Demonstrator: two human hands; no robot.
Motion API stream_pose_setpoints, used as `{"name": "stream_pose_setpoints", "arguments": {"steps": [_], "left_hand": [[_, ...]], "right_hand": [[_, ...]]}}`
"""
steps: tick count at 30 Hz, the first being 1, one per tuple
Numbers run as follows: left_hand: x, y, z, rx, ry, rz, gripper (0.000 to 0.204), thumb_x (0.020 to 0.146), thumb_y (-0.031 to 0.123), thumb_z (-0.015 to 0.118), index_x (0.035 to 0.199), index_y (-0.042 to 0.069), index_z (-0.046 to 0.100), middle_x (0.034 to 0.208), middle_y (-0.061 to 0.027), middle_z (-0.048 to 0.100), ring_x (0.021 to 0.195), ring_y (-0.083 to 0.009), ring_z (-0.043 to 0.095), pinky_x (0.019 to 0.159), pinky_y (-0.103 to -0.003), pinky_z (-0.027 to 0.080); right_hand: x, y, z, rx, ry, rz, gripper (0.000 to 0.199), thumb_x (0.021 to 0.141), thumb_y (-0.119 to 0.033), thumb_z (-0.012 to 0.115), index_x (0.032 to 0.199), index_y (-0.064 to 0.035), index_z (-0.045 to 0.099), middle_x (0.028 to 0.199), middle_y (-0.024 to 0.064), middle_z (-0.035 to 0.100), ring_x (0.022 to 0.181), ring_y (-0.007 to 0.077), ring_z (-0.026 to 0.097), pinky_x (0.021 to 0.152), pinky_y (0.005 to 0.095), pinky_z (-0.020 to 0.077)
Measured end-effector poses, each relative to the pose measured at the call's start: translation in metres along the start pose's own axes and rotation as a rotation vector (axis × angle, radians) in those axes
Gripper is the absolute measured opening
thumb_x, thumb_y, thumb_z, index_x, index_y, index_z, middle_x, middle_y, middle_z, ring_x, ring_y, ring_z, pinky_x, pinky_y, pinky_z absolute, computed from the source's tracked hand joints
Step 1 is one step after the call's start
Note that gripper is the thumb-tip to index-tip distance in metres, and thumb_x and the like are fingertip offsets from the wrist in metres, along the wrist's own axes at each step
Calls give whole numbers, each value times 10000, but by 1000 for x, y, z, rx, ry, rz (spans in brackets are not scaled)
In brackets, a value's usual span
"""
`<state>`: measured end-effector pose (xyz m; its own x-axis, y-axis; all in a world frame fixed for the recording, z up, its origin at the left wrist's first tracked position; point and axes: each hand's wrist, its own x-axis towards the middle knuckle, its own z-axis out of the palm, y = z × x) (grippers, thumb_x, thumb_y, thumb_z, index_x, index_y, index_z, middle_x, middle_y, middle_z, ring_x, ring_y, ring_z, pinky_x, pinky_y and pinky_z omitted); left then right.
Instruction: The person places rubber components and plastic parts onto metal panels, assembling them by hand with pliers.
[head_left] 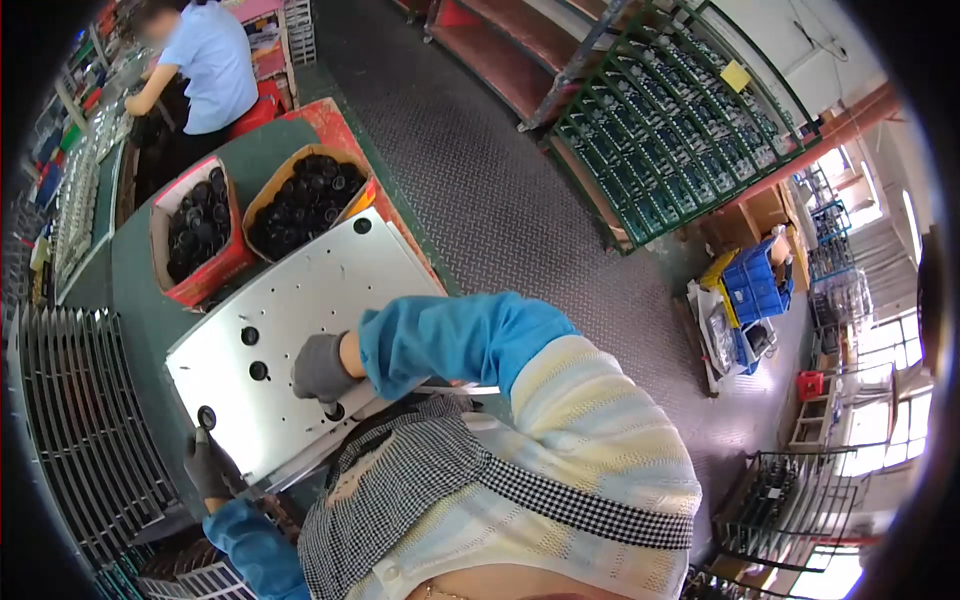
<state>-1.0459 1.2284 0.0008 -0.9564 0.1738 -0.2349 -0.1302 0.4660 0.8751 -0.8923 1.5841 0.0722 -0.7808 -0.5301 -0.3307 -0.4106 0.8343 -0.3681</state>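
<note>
A flat silver metal panel (300, 300) with small holes lies tilted across the green bench in front of me. Black round caps sit on it: one cap (362, 226) near the far corner, several nearer the left side. My left hand (212, 468), in a dark grey glove, grips the panel's near left corner, thumb beside a black cap (207, 416). My right hand (322, 370), in a grey glove, is closed over the panel's near half. Just below this fist is another black cap (335, 411); what the fist holds is hidden.
Two open boxes, a left box (243, 250) and a right box (368, 197), hold black caps beyond the panel. A slatted metal rack (85, 400) stands left. A seated person (210, 70) works at the far left. A green rack (690, 120) of parts stands across the floor.
</note>
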Motion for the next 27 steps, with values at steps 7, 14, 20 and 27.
{"name": "stream_pose_setpoints", "arguments": {"steps": [7,14,20,27], "left_hand": [[28,-42,-13,-51,-63,-14,377,957,362,632,1008,-7,690,815,-23,625,755,-144,526,678,-336,433],[-43,77,32,-190,155,-165,326,795,263,856,893,15,668,730,28,503,656,-115,425,589,-311,348],[-11,24,1,-50,-11,-69,390,886,234,736,1156,-38,669,924,-63,681,803,-140,611,690,-292,481],[-10,21,-23,-597,-467,-264,475,938,211,690,1294,-74,560,1137,-163,683,957,-227,701,853,-359,585]], "right_hand": [[8,-27,-7,225,384,198,481,892,-472,678,1184,-92,647,1233,182,639,948,362,683,790,470,542],[85,-18,64,-304,802,203,209,911,-192,514,1056,-115,643,1004,134,649,812,275,662,659,430,539],[25,-18,11,270,679,217,164,801,-116,605,953,-58,590,958,216,610,877,413,628,787,509,512],[-15,24,-6,1034,625,689,288,842,-77,630,1128,-49,634,972,150,666,843,340,657,776,423,548]]}}
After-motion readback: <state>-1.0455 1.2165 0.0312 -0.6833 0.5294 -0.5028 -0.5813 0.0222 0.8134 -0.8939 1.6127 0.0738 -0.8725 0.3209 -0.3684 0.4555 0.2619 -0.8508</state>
